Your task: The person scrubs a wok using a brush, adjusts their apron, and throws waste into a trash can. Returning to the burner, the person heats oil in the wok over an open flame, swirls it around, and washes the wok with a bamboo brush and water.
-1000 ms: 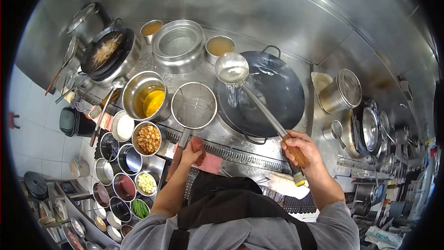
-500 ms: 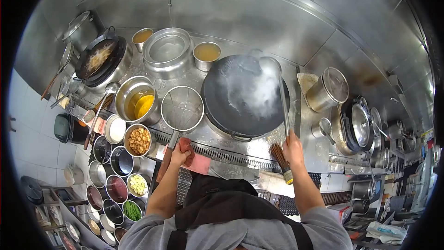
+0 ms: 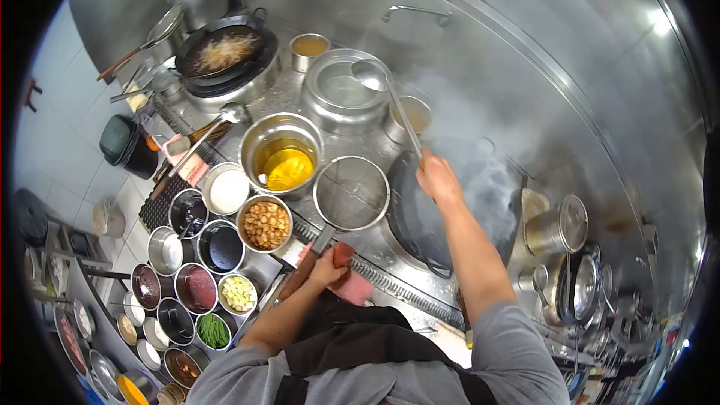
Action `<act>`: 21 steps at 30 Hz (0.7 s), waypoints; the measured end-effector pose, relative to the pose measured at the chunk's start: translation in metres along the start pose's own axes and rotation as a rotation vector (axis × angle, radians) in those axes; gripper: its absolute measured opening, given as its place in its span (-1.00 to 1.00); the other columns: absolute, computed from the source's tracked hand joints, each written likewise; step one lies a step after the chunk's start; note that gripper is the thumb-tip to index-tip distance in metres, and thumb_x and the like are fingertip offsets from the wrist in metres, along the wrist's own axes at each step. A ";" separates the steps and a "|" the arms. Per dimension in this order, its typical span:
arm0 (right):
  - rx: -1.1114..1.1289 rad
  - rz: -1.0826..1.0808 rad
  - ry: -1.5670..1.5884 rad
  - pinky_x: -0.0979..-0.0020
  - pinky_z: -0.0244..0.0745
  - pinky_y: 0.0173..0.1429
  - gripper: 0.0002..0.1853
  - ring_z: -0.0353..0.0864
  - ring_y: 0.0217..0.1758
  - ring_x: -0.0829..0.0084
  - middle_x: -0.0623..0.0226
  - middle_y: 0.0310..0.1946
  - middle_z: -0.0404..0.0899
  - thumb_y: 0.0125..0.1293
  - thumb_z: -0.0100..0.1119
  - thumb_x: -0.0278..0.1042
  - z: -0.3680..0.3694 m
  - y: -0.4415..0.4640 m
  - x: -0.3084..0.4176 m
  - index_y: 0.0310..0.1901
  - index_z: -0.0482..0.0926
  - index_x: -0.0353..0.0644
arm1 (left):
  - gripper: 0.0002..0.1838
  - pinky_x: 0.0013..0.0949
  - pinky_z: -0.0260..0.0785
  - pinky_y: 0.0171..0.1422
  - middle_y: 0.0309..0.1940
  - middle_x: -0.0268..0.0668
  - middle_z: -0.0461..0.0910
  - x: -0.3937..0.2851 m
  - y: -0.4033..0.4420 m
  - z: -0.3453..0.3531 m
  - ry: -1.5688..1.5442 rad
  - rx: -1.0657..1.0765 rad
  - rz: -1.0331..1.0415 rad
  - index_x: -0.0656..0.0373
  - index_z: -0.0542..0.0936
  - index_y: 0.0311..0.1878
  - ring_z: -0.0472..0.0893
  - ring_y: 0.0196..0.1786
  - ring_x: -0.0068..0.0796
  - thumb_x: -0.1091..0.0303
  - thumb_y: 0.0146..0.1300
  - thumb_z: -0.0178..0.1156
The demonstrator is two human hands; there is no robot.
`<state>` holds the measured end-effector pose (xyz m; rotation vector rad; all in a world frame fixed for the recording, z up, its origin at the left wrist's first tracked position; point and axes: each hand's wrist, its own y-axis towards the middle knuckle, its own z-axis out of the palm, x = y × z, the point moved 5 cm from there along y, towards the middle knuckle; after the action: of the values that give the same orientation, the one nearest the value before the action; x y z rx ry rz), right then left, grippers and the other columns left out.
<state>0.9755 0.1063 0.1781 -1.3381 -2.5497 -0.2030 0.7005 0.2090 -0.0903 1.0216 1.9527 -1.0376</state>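
My right hand (image 3: pixel 439 178) is closed round the handle of a long ladle (image 3: pixel 405 116), whose bowl is over the steel water pot (image 3: pixel 345 90). Beneath and right of that hand, steam rises from the dark wok (image 3: pixel 420 217). My left hand (image 3: pixel 328 270) grips a red cloth (image 3: pixel 343 255) at the counter's front edge, beside the wooden handle of the round mesh strainer (image 3: pixel 351 193). The strainer lies flat, left of the wok. Left of it stands a steel pot (image 3: pixel 281 154) with yellow oil.
A second wok (image 3: pixel 221 52) with bubbling contents is at the back left. Bowls of browned cubes (image 3: pixel 265 225), pale chopped pieces (image 3: pixel 238 293) and green stalks (image 3: pixel 213 331) stand at the lower left. A lidded steel pot (image 3: pixel 556 225) is on the right.
The ladle has gone from the wok to above the water pot, with my right hand moving left. Steam has spread from the wok. The view has turned; my left hand keeps its place by the strainer.
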 end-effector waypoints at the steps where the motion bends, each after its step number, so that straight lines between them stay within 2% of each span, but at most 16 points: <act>1: -0.033 -0.015 -0.028 0.05 0.43 -0.15 -0.72 0.55 -0.21 -0.11 -0.07 -0.33 0.58 0.10 0.04 -0.44 0.017 0.031 0.012 -0.12 0.46 -0.29 | -0.16 -0.15 0.43 0.09 -0.10 0.05 0.58 0.006 0.003 0.003 -0.012 0.016 0.007 0.18 0.28 0.26 0.58 -0.01 0.00 0.10 -0.10 0.39; 3: -0.058 -0.048 -0.051 0.07 0.44 -0.17 -0.74 0.58 -0.27 -0.08 -0.04 -0.36 0.60 0.08 0.04 -0.46 0.035 0.073 0.044 -0.17 0.48 -0.32 | -0.15 -0.14 0.43 0.09 -0.10 0.07 0.58 0.011 0.003 0.003 0.001 0.029 -0.006 0.18 0.26 0.28 0.58 -0.02 0.02 0.08 -0.08 0.38; 5: 0.185 0.169 0.147 0.13 0.49 -0.33 -0.81 0.61 -0.46 0.08 -0.01 -0.47 0.59 0.04 0.09 -0.49 0.056 0.100 0.064 -0.29 0.50 -0.37 | -0.13 -0.14 0.43 0.08 -0.10 0.09 0.57 0.006 0.001 0.000 -0.039 0.021 0.016 0.17 0.23 0.30 0.58 -0.03 0.04 0.07 -0.07 0.37; 6: 0.233 0.216 0.329 0.27 0.47 -0.51 -0.87 0.57 -0.58 0.28 0.04 -0.54 0.56 0.04 0.12 -0.50 0.080 0.117 0.057 -0.40 0.52 -0.41 | -0.15 -0.15 0.40 0.14 -0.01 0.08 0.53 0.003 -0.002 -0.002 -0.077 0.049 -0.029 0.15 0.22 0.32 0.54 0.04 0.04 0.14 -0.06 0.35; 7: 0.240 0.207 0.331 0.27 0.47 -0.51 -0.87 0.57 -0.58 0.28 0.04 -0.54 0.56 0.04 0.12 -0.50 0.083 0.120 0.063 -0.40 0.52 -0.41 | -0.15 -0.15 0.40 0.14 -0.01 0.08 0.53 0.005 0.000 -0.003 -0.078 0.040 -0.036 0.15 0.22 0.32 0.54 0.04 0.04 0.14 -0.06 0.35; 9: 0.262 0.477 1.217 0.39 0.39 -0.61 -0.88 0.51 -0.63 0.36 0.11 -0.57 0.53 0.07 0.14 -0.48 0.095 0.108 0.063 -0.41 0.50 -0.38 | -0.16 -0.15 0.39 0.14 -0.01 0.08 0.53 0.006 -0.002 0.000 -0.127 0.062 0.004 0.15 0.22 0.32 0.54 0.04 0.04 0.14 -0.05 0.35; 10: 0.207 0.520 1.403 0.43 0.33 -0.64 -0.87 0.46 -0.66 0.37 0.14 -0.55 0.53 0.08 0.15 -0.48 0.097 0.100 0.061 -0.38 0.48 -0.37 | -0.16 -0.15 0.40 0.13 -0.01 0.08 0.53 0.009 0.000 0.002 -0.131 0.065 0.024 0.16 0.22 0.31 0.54 0.04 0.04 0.15 -0.05 0.35; 11: 0.197 0.527 1.412 0.43 0.33 -0.64 -0.87 0.46 -0.66 0.37 0.14 -0.55 0.53 0.08 0.15 -0.48 0.098 0.090 0.058 -0.38 0.48 -0.37 | -0.16 -0.15 0.40 0.13 -0.01 0.08 0.53 0.010 0.000 0.001 -0.121 0.075 0.027 0.16 0.22 0.31 0.54 0.04 0.04 0.15 -0.05 0.35; 13: 0.117 0.516 1.643 0.41 0.37 -0.60 -0.86 0.49 -0.63 0.36 0.16 -0.55 0.53 0.09 0.14 -0.48 0.092 0.067 0.048 -0.34 0.49 -0.38 | -0.16 -0.15 0.40 0.14 0.00 0.09 0.52 0.010 0.002 0.001 -0.075 0.102 0.015 0.18 0.23 0.31 0.53 0.06 0.05 0.17 -0.06 0.36; 14: 0.072 0.497 1.685 0.48 0.29 -0.63 -0.79 0.46 -0.61 0.38 0.12 -0.46 0.53 0.08 0.17 -0.45 0.081 0.051 0.044 -0.29 0.45 -0.39 | -0.16 -0.15 0.40 0.14 0.00 0.09 0.52 0.010 0.004 0.002 -0.055 0.129 0.031 0.18 0.23 0.31 0.53 0.06 0.05 0.17 -0.06 0.36; 17: -0.013 0.464 1.783 0.50 0.29 -0.63 -0.78 0.46 -0.60 0.40 0.13 -0.44 0.53 0.10 0.16 -0.43 0.041 0.002 0.021 -0.26 0.46 -0.38 | -0.15 -0.17 0.39 0.15 0.00 0.09 0.52 0.015 0.005 0.005 -0.008 0.192 0.028 0.20 0.23 0.30 0.53 0.08 0.02 0.17 -0.07 0.38; 20: -0.078 0.413 1.822 0.49 0.28 -0.64 -0.74 0.46 -0.61 0.42 0.15 -0.42 0.54 0.11 0.17 -0.43 0.010 -0.050 -0.023 -0.19 0.45 -0.39 | -0.20 -0.21 0.40 0.13 -0.05 0.00 0.58 0.018 0.010 0.004 -0.096 0.106 0.064 0.19 0.30 0.25 0.57 0.05 -0.09 0.17 -0.08 0.40; 21: -0.084 0.398 1.812 0.46 0.29 -0.64 -0.70 0.47 -0.61 0.40 0.15 -0.43 0.54 0.10 0.19 -0.42 -0.005 -0.070 -0.034 -0.15 0.44 -0.38 | -0.20 -0.21 0.40 0.13 -0.05 0.00 0.58 0.021 0.011 0.006 -0.073 0.135 0.078 0.19 0.30 0.25 0.57 0.05 -0.09 0.17 -0.08 0.40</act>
<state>0.9368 0.0384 0.1729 -0.8192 -0.7499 -0.8962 0.7023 0.2143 -0.1142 1.1081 1.7907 -1.1589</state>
